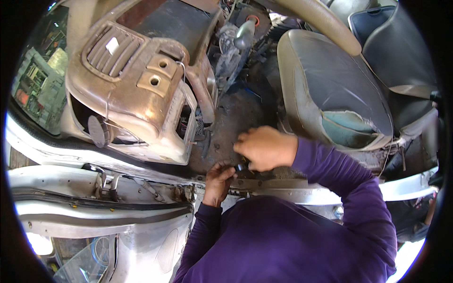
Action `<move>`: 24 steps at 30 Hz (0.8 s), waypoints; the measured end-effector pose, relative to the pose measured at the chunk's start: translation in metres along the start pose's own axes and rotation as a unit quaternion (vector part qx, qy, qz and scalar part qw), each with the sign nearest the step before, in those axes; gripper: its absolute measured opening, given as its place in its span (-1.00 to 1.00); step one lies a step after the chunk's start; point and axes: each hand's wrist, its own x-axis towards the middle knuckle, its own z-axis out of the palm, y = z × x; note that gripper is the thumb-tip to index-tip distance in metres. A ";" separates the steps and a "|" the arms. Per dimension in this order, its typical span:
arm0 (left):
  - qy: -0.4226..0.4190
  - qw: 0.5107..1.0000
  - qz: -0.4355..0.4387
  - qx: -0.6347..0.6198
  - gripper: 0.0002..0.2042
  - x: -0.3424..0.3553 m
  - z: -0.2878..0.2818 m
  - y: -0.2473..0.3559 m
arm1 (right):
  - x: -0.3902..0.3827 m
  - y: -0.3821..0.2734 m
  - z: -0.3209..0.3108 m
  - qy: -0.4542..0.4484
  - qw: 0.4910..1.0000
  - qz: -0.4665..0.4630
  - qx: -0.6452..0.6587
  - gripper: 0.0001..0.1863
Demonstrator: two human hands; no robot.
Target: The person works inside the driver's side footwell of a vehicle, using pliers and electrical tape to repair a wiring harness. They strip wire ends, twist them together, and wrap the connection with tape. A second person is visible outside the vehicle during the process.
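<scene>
Both my hands are close together above the floor by the door sill. My left hand (220,178) pinches a small black roundish thing (241,167), possibly a roll of tape, between thumb and fingers. Just to the right and slightly farther off, my right hand (270,149) is curled, its fingertips pointing left. It is a little smeared by motion, and whatever it grips is hidden or too small to make out. Its lower fingers come near the black thing. Beneath both hands lies the worn, dirty brown floor (231,127) of a vehicle.
A worn dashboard (113,94) with open gaps rises at the left. A torn seat (339,89) stands at the right, under the curved beige steering wheel rim (325,23). A gear lever (244,35) is at the far middle. The opened door (141,250) is at the near left.
</scene>
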 end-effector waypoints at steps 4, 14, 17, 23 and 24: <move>-0.072 0.997 -0.029 -0.013 -0.64 0.007 0.009 0.002 | -0.014 -0.043 0.069 0.087 0.983 0.138 0.084 -0.60; -0.212 0.961 -0.176 0.006 -0.68 0.022 0.041 -0.018 | -0.128 -0.044 0.126 0.407 0.456 0.174 0.772 -0.65; -0.224 0.958 -0.179 0.032 -0.70 0.030 0.048 -0.015 | -0.143 -0.048 0.121 0.371 0.578 0.237 0.688 -0.75; -0.240 0.952 -0.167 0.094 -0.74 0.026 0.051 0.013 | -0.177 -0.048 0.114 0.393 0.709 0.253 0.529 -0.80; -0.241 0.953 -0.164 0.086 -0.74 0.025 0.050 0.016 | -0.183 -0.048 0.117 0.424 0.662 0.265 0.558 -0.80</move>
